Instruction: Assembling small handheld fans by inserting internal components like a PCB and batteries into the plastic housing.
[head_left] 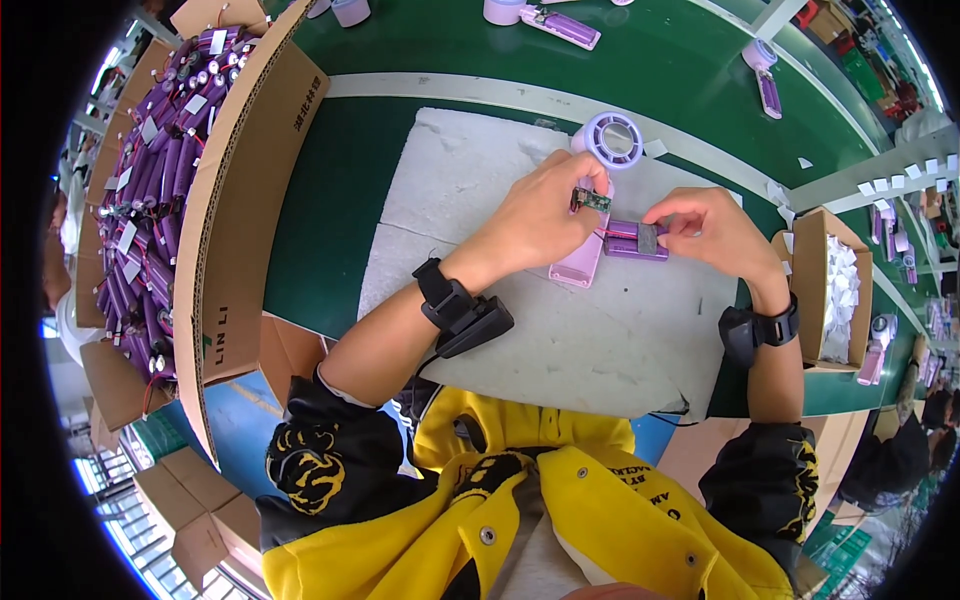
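Observation:
A lilac handheld fan with a round head (pixel 612 140) lies on a white foam mat (pixel 480 320); its pink handle shell (pixel 575 268) points toward me. My left hand (pixel 545 215) reaches over the handle, with a small green circuit board (pixel 592 199) pinched in its fingers. Just right of the handle is a purple battery pack (pixel 622 245) with a grey pad (pixel 647 239) on it. Red wires run from the pack toward the board. My right hand (pixel 715 230) closes thumb and finger at the pack's right end, by the pad.
At the left stands a tall cardboard box (pixel 255 200) full of purple battery packs (pixel 150 190). A smaller carton (pixel 815 290) of white pieces sits at the right. More fans, such as one (pixel 765 80) at the far right, lie on the green table (pixel 420 40) beyond a pale rail (pixel 450 88).

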